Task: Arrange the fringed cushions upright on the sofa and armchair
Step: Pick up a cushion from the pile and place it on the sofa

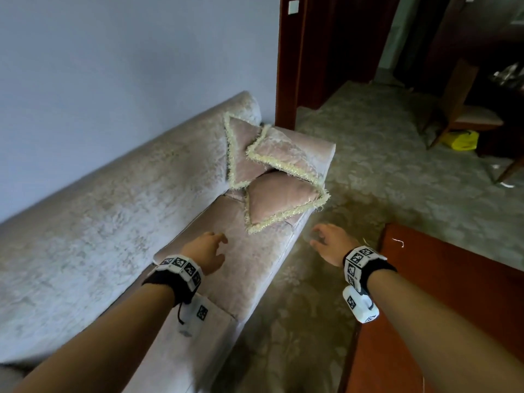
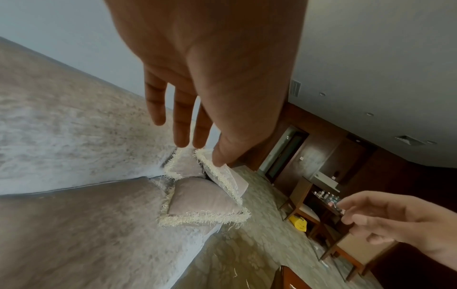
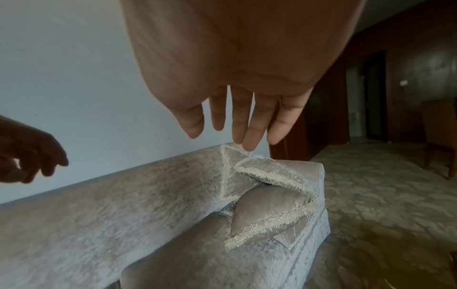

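Three pink cushions with cream fringe are piled at the far end of the pale velvet sofa (image 1: 113, 199). The nearest cushion (image 1: 280, 204) lies flat on the seat, its corner over the front edge. A second cushion (image 1: 286, 156) rests tilted on top of it against the armrest. The third cushion (image 1: 241, 148) leans on the backrest behind them. My left hand (image 1: 209, 248) hovers over the seat, fingers relaxed, holding nothing. My right hand (image 1: 329, 241) hangs over the carpet beside the sofa's front, also empty. The same pile shows in the left wrist view (image 2: 205, 197) and the right wrist view (image 3: 269, 209).
A red-brown wooden table (image 1: 453, 307) stands at my right. Patterned carpet (image 1: 382, 165) spreads past the sofa. A dark wooden door frame (image 1: 286, 61) rises behind the armrest. A wooden chair (image 1: 465, 109) and a yellow bag (image 1: 462, 140) sit at far right.
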Demonstrator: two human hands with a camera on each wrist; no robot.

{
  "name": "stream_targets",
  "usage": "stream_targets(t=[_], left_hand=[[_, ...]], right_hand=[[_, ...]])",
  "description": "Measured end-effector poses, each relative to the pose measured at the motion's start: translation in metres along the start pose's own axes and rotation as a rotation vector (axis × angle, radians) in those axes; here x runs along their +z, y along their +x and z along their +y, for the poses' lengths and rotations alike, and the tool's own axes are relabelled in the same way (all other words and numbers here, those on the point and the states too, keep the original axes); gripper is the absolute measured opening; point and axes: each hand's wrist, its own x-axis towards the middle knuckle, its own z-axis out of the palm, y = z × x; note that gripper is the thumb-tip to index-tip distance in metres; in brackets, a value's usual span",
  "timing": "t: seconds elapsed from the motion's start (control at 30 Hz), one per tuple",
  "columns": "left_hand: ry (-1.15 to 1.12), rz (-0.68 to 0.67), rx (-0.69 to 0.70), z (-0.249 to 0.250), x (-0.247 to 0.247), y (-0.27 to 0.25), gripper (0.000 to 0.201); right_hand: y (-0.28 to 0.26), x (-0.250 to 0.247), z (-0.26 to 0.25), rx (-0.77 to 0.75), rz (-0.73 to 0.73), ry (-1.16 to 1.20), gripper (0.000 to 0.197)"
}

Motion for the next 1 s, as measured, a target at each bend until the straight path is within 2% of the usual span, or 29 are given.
stream_targets(t=[0.3,0.57,0.77,1.0], left_hand=[[-0.006,-0.029,0.126,0.021,-0.018,0.179,0.041],[-0.029,-0.038,0.26,0.059,-0.056,0.346,0.045],[-0.007,-0.04,0.269,0.094,-0.063,0.446,0.044],[-0.066,-0.049,0.212,0.137,-0.075,0.567,0.042]], right_hand=[[0.131,-0.021,0.025,0.031,0.002,0.023,0.042],[0.25,-0.089,0.047,0.085,0.116,0.015,0.039],[0.329,-0.114,0.091,0.08,0.086,0.043,0.041],[0.464,-0.156,0.155,0.055,0.046,0.1,0.04]])
